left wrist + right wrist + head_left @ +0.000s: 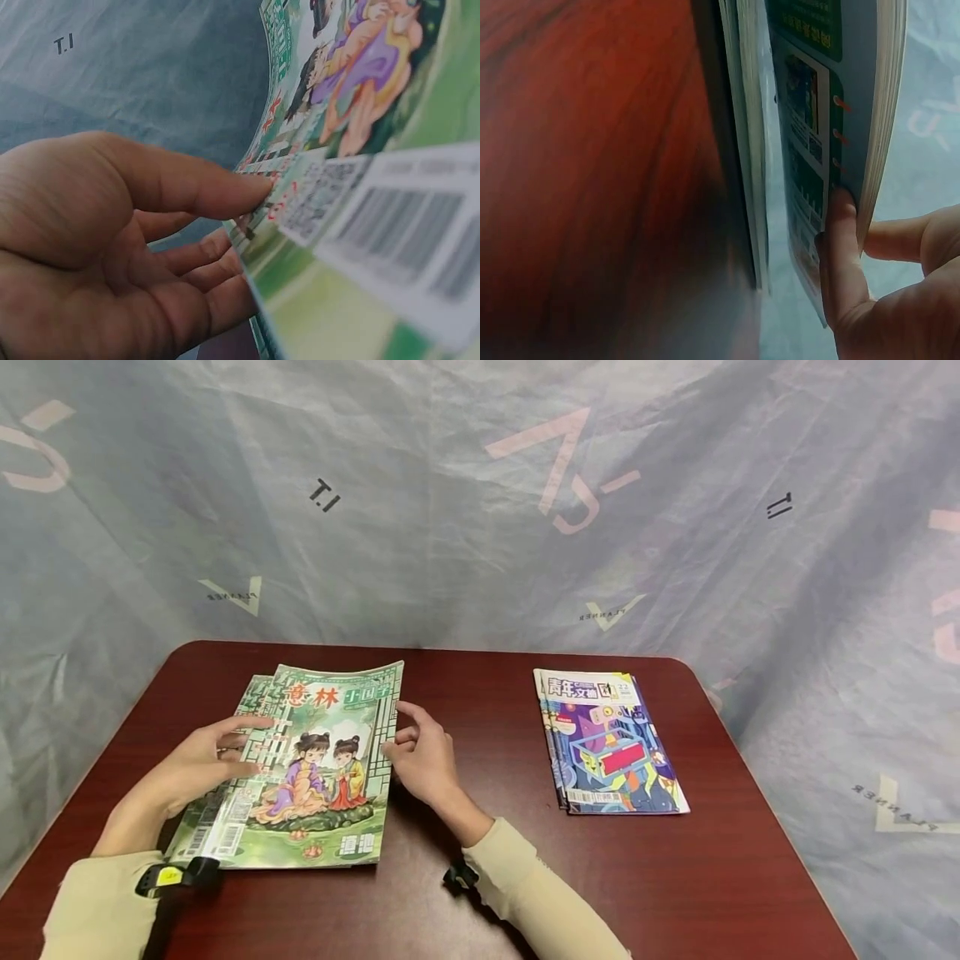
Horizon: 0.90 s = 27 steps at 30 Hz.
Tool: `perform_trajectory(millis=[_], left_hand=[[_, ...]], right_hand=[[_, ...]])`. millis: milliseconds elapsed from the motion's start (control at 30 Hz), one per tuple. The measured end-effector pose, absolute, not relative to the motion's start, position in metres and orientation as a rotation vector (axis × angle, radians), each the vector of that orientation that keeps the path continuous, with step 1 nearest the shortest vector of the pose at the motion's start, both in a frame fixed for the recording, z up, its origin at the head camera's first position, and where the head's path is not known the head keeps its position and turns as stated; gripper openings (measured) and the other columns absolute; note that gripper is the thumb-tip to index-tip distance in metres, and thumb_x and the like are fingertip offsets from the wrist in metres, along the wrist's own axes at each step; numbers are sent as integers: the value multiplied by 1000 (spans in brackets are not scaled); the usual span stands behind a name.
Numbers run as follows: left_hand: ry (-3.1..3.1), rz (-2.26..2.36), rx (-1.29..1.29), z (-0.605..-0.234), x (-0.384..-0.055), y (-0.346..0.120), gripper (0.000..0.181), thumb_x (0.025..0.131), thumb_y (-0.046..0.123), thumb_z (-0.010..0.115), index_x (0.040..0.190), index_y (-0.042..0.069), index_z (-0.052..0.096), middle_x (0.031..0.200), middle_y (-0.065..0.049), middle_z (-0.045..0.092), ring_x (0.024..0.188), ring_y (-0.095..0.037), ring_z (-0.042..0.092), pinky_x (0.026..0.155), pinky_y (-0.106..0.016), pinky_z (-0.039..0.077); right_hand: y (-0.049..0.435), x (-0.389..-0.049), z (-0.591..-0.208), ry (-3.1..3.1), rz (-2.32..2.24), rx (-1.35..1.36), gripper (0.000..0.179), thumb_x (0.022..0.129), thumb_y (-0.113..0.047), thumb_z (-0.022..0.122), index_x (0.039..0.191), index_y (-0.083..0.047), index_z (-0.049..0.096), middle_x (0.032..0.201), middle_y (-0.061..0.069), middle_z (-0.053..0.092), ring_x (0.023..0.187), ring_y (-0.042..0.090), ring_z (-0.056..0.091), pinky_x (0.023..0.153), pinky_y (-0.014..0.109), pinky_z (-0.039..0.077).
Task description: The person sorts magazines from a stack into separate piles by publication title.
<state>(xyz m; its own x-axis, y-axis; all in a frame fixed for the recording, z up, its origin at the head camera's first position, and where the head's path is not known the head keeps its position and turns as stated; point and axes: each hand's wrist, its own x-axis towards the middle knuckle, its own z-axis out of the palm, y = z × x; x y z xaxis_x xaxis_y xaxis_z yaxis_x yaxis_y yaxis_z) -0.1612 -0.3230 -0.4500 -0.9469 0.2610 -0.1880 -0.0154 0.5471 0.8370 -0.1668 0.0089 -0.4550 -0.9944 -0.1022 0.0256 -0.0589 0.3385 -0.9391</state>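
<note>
A green magazine [330,802] with two cartoon figures on its cover lies at the left of the table, over at least one similar green magazine [257,689] peeking out at its left. My left hand [191,764] pinches the left edge, thumb [225,189] on the cover and the other fingers at the edge and beneath. At the right edge, my right hand [427,756] pinches the top magazine. In the right wrist view a finger [844,251] lies against its back cover [806,157], and a gap separates it from the magazines below [750,172].
A small stack of magazines with a purple and blue top cover [615,752] lies on the right of the dark red table [487,735]. Grey printed fabric [427,527] hangs behind the table and along its sides.
</note>
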Motion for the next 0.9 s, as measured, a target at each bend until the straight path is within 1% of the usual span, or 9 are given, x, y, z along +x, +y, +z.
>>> perform_trajectory(millis=[33, 67, 200, 267, 400, 500, 633, 800, 900], left_hand=[[2509, 1350, 199, -451, -160, -324, 73, 100, -5, 74, 164, -8, 39, 158, -46, 33, 128, -56, 51, 79, -27, 55], [2528, 1339, 198, -452, -159, -326, 72, 101, -5, 73, 164, -9, 39, 160, -47, 32, 133, -56, 50, 79, -25, 55], [2592, 1284, 171, -454, -157, -329, 68, 102, -5, 72, 163, -9, 42, 159, -45, 37, 124, -48, 55, 77, -24, 53], [2616, 1258, 155, -454, -156, -331, 67, 102, -5, 72, 162, -9, 44, 160, -44, 38, 123, -50, 57, 78, -25, 53], [2637, 1227, 123, -454, -156, -334, 67, 103, 2, 76, 162, -10, 46, 163, -44, 39, 134, -61, 53, 82, -26, 55], [2629, 1226, 96, -453, -156, -336, 68, 105, 11, 77, 161, -12, 45, 162, -45, 39, 133, -61, 56, 82, -25, 55], [2615, 1231, 62, -453, -157, -338, 69, 108, 17, 75, 161, -14, 44, 160, -49, 36, 136, -63, 54, 80, -20, 52], [2603, 1244, 48, -452, -156, -338, 67, 111, 20, 71, 161, -15, 41, 160, -49, 36, 141, -65, 45, 79, -16, 49], [2609, 1252, 41, -452, -155, -336, 65, 113, 21, 67, 161, -14, 40, 159, -47, 39, 139, -64, 48, 83, -23, 52]], right_hand=[[7, -167, -456, 2519, -1793, -147, 66, 97, -1, 84, 158, -12, 61, 96, 4, 78, 77, 4, 71, 64, 23, 60], [5, -167, -457, 2495, -1805, -139, 67, 97, -1, 84, 158, -12, 60, 96, 4, 78, 76, 4, 71, 62, 24, 60], [-1, -168, -462, 2446, -1834, -119, 69, 97, 0, 83, 160, -13, 58, 94, 2, 77, 75, 4, 71, 63, 24, 60], [-3, -169, -464, 2436, -1835, -122, 69, 98, 0, 82, 161, -14, 58, 96, 3, 78, 75, 4, 71, 64, 24, 61], [-5, -170, -468, 2404, -1837, -174, 71, 98, 4, 79, 163, -15, 56, 103, 8, 76, 74, 8, 71, 64, 29, 64], [-5, -170, -470, 2364, -1826, -248, 74, 98, 8, 77, 164, -13, 54, 111, 13, 73, 80, 11, 73, 65, 34, 66], [-4, -169, -470, 2345, -1781, -327, 76, 97, 11, 75, 166, -10, 51, 124, 19, 72, 85, 12, 73, 67, 31, 65], [-4, -169, -469, 2372, -1716, -311, 76, 98, 4, 77, 167, -12, 50, 132, 21, 73, 73, 11, 70, 64, 25, 59], [-3, -168, -466, 2363, -1689, -258, 76, 100, -4, 78, 168, -14, 47, 134, 20, 74, 70, 16, 72, 64, 26, 57]])
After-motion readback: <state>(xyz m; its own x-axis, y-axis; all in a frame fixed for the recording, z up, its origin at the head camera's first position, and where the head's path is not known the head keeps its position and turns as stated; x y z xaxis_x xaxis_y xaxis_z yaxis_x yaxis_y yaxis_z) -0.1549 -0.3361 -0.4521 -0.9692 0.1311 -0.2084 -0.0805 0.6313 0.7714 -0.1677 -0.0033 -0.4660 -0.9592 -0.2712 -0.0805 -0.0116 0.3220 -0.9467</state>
